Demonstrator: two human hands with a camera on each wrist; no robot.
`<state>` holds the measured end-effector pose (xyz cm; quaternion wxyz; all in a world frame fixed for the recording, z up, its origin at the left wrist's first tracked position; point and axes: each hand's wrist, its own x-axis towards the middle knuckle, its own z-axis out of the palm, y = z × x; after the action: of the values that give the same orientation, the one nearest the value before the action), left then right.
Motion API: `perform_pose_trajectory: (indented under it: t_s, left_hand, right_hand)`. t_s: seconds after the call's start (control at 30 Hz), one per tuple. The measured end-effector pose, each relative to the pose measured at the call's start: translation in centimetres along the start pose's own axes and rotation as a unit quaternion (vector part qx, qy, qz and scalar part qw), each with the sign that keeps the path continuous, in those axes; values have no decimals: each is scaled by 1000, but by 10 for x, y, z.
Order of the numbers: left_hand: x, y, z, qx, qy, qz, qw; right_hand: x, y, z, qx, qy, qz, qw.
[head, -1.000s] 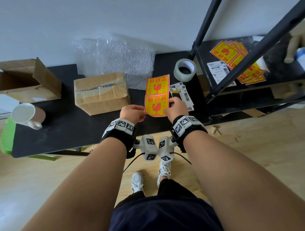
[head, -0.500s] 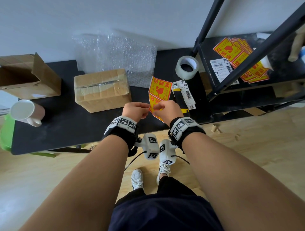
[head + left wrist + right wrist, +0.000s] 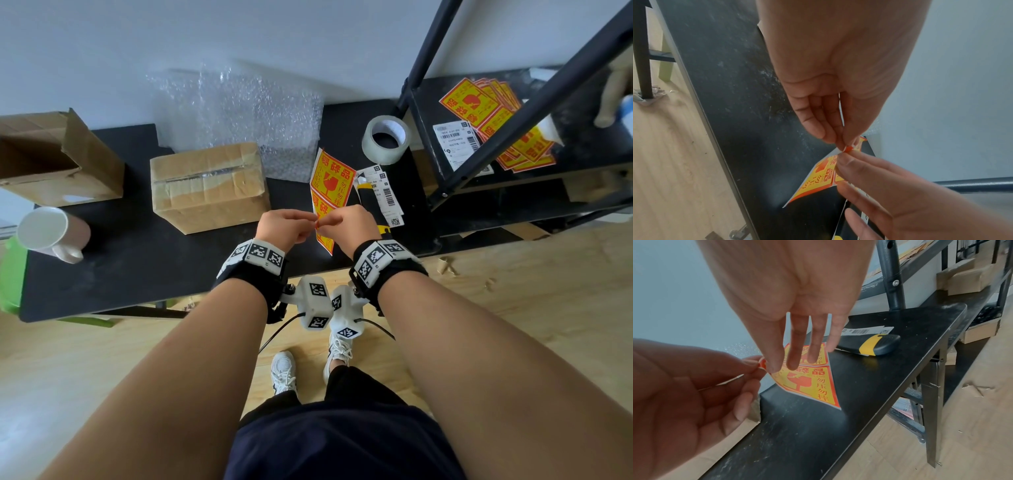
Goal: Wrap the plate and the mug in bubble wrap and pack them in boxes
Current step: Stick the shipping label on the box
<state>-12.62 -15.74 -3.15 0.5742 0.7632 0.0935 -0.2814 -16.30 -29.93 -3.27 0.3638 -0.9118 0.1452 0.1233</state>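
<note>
The left hand (image 3: pixel 279 229) pinched a curled red corner of the fragile-sticker sheet (image 3: pixel 330 186) between thumb and fingertips, its grip pressed together on the paper. The right hand (image 3: pixel 346 228) met it at the same corner, thumb and forefinger pinching the sheet from the other side while the remaining fingers (image 3: pixel 797 352) hung straight over the glossy yellow print. The thin sheet, two yellow-and-red labels on white backing, was held tilted above the matte black bench (image 3: pixel 120 274) and bowed between the hands.

Just beside the sheet on the bench lay a black utility knife with a yellow band (image 3: pixel 873 344), on top of white barcode labels (image 3: pixel 385 192). A roll of clear packing tape (image 3: pixel 386 138) stood behind them. To the left sat a closed cardboard box (image 3: pixel 209 186), its top seam taped and its sides creased, with a crinkled sheet of clear bubble wrap (image 3: pixel 239 113) propped against the wall behind it. Farther left, an open cardboard box (image 3: pixel 51 161) stood with its flap raised, and a white ceramic mug (image 3: pixel 51 234) lay on its side near the bench's left end. The plate was not visible. On the black metal shelf (image 3: pixel 513 113) to the right lay a fanned stack of fragile stickers (image 3: pixel 493 116).
</note>
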Motion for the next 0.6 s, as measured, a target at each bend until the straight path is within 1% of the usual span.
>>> perform_pose_trajectory:
  t_s: [0.2, 0.4, 0.6]
  left_hand:
    - [0, 1, 1, 38, -3, 17, 999]
    - [1, 1, 2, 40, 2, 35, 999]
    - [4, 2, 4, 43, 5, 30, 999]
  right_hand:
    - [-1, 1, -3, -6, -14, 6, 1000]
    - [-2, -1, -6, -6, -13, 8, 1000]
    - [-4, -2, -7, 13, -15, 15, 1000]
